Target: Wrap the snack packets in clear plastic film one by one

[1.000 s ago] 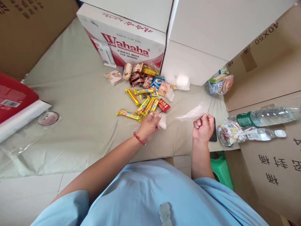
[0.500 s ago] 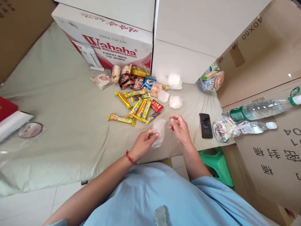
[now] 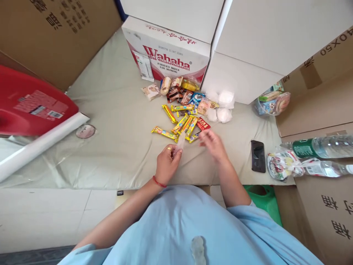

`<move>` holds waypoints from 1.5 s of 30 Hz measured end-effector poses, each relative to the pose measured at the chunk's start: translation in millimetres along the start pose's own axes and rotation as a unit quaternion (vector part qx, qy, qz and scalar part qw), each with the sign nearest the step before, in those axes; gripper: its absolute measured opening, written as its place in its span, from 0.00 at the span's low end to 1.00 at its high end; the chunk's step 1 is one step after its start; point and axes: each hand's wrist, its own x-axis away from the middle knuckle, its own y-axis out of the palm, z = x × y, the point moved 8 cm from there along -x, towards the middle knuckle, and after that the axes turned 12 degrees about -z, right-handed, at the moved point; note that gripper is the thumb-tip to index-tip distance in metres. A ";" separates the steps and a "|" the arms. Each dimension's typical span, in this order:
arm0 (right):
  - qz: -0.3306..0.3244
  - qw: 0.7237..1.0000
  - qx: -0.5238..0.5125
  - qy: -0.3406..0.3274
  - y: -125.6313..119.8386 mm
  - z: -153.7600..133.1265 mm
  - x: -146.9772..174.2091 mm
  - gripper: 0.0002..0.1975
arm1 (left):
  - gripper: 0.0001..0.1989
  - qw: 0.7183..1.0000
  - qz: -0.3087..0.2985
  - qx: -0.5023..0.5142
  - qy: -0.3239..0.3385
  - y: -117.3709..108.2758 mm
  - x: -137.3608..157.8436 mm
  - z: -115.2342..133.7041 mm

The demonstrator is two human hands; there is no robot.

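My left hand (image 3: 168, 161) pinches a thin, see-through plastic bag (image 3: 180, 141) between thumb and fingers. The bag stands up narrow in front of several yellow snack sticks (image 3: 182, 124). To its right, my right hand (image 3: 213, 144) is slightly blurred, fingers loosely apart with nothing visible in them. Its fingertips are beside a red snack packet (image 3: 203, 124), and I cannot tell whether they touch it. Beyond lie brown packets (image 3: 175, 94), a pink packet (image 3: 203, 106) and a wrapped bread roll (image 3: 166, 86). White wrapped bundles (image 3: 224, 115) sit to the right of the pile.
Behind the pile stand a Wahaha carton (image 3: 168, 60) and white boxes (image 3: 248, 77). A phone (image 3: 258, 156), a bagged item (image 3: 282, 165) and water bottles (image 3: 328, 147) lie at right. A red container (image 3: 35, 103) is at left, a green stool (image 3: 264, 202) below the edge.
The view has swung left, showing more of the red container. The bag in my left hand has become narrower and more upright. My right hand has moved forward to the red packet.
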 end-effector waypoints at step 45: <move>-0.049 0.982 -0.155 0.091 61.4 20.4 36.4 0.19 | 0.16 0.980 -0.055 0.188 -0.035 3.7 -4.3 -26.0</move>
